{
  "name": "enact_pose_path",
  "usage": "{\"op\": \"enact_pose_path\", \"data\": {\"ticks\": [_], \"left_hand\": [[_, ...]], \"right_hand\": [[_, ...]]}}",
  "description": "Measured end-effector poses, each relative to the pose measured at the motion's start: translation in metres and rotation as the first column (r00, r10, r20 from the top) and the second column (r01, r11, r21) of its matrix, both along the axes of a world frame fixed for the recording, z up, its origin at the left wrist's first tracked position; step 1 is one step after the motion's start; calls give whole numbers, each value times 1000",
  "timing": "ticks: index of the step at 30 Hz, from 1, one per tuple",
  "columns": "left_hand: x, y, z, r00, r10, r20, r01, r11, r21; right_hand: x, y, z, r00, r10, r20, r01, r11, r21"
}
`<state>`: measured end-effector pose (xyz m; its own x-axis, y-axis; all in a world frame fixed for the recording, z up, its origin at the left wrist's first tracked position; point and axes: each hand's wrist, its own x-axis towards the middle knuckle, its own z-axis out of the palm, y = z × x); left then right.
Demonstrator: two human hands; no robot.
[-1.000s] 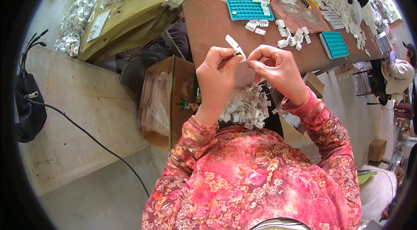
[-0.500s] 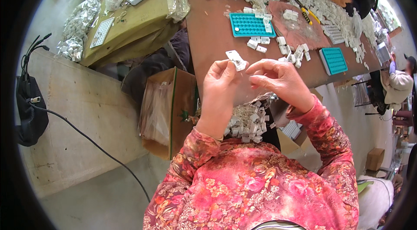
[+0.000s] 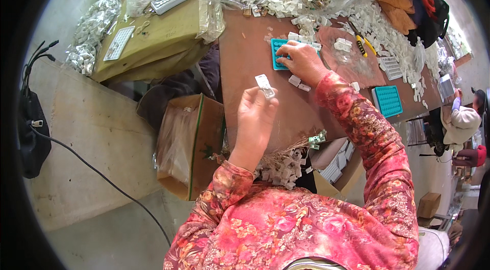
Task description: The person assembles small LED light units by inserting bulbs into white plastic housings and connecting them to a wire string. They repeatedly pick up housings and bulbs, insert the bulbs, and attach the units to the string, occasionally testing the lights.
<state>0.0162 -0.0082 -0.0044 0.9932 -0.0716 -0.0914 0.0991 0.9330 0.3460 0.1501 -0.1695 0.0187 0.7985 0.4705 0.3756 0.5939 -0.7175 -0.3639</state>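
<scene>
Held up over the near part of the brown table, a small white hang-hole card with a clear part at its lower end is pinched between the thumb and fingers of my left hand. My right hand reaches to the teal tray, which has rows of round pits. Its fingertips are bent together at the tray. Whatever they pinch, if anything, is too small to make out. That hand covers much of the tray. Several white cards lie by the tray's near edge.
A second teal tray lies at the table's right edge. Yellow-handled pliers rest on a pink cloth beside heaped white cards. Below the table's left edge stands a cardboard box with clear bags. Another person is at far right.
My right hand has left the space beside my left hand and moved forward to the teal tray. My left hand still holds the card, now more upright and slightly lower.
</scene>
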Motion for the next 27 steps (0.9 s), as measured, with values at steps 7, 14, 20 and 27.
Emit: {"op": "enact_pose_path", "data": {"ticks": [7,14,20,27], "left_hand": [[-4,-9,-20,1000,-21,-4,21,999,44],[-11,-10,-15,999,-21,41,18,998,62],[-12,-12,-11,999,9,31,-14,988,156],[-12,-10,-10,1000,-9,-14,12,985,173]], "right_hand": [[0,6,2,1000,16,-24,-16,999,37],[-71,4,48,944,261,-204,-208,946,248],[-97,19,41,975,202,95,-215,963,164],[-107,12,43,975,199,96,-213,965,154]]}}
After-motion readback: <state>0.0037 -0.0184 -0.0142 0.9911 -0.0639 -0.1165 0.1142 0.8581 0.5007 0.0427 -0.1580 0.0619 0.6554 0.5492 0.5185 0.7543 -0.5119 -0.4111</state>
